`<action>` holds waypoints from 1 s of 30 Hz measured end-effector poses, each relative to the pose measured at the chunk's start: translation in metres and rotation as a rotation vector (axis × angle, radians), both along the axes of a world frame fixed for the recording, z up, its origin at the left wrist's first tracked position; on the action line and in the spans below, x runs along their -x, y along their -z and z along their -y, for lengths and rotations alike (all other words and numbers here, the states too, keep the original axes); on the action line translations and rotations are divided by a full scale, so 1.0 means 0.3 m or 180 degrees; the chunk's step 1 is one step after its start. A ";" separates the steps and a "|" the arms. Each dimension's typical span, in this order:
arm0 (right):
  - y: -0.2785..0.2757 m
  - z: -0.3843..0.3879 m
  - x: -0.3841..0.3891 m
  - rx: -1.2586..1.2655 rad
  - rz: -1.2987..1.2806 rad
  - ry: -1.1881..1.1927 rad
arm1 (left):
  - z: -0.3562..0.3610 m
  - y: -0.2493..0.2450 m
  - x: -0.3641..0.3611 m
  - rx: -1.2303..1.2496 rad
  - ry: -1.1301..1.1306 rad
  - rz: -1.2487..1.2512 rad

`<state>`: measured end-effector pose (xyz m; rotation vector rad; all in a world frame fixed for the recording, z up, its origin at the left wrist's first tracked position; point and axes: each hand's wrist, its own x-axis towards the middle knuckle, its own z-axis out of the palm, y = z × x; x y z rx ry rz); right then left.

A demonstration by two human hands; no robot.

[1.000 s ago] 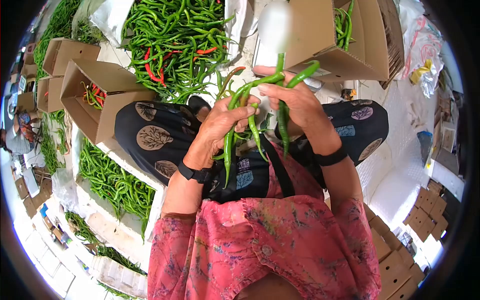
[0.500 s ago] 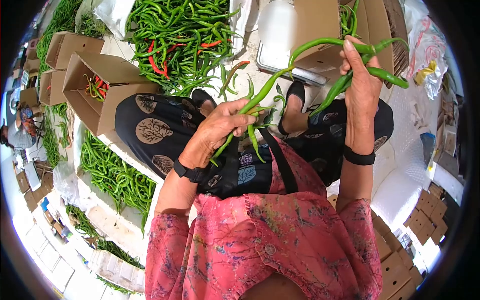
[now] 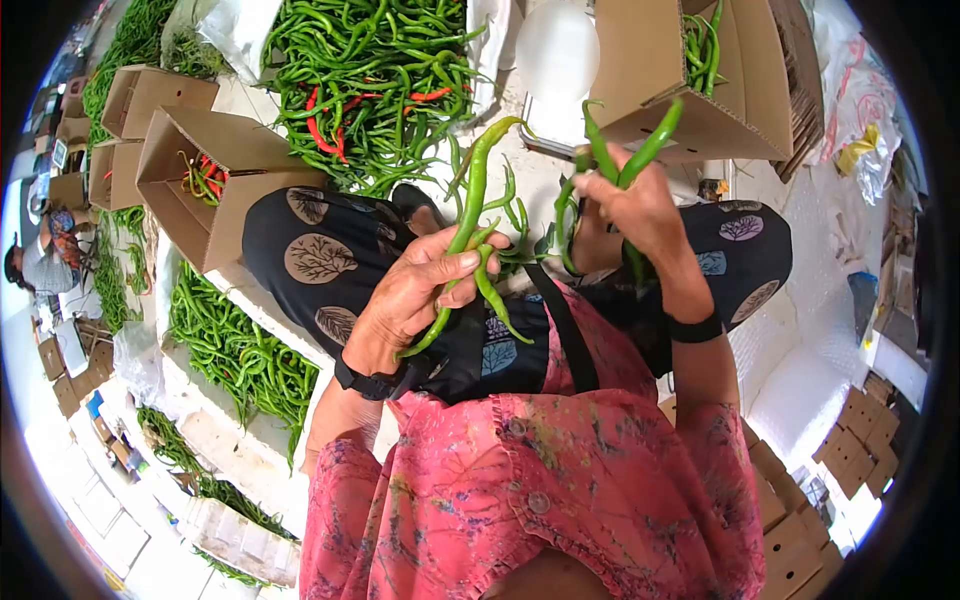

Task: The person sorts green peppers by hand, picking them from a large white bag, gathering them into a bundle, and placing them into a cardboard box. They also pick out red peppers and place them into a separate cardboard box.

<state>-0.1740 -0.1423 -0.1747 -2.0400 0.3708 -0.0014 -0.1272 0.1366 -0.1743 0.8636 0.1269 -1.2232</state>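
My left hand (image 3: 425, 285) is closed around a few long green chili peppers (image 3: 478, 180). One of them points up with a curled, yellowish tip, and smaller ones stick out below my fingers. To the right, my right hand (image 3: 645, 205) grips several green chili peppers (image 3: 655, 140) above my right knee, their ends poking up past the fingers. Part of that bunch is hidden by the hand and slightly blurred. Beyond my feet lies a large heap of green chili peppers (image 3: 380, 60) with a few red ones (image 3: 323, 128) in it.
An open cardboard box (image 3: 735, 125) with some green peppers stands at the upper right, beside a white round-topped object (image 3: 557, 50). Left of my knee another open carton (image 3: 250, 145) holds red peppers. More green peppers (image 3: 240, 350) lie at the left. A person (image 3: 45, 265) is at the far left.
My right hand has come down and left, closer to my left hand, and its peppers now point upward. My left hand has shifted slightly down, still holding its peppers.
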 end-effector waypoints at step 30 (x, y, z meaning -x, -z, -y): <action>-0.058 -0.075 -0.028 -0.2011 -0.0497 0.0034 | 0.092 0.291 0.051 -0.1396 0.0540 0.1272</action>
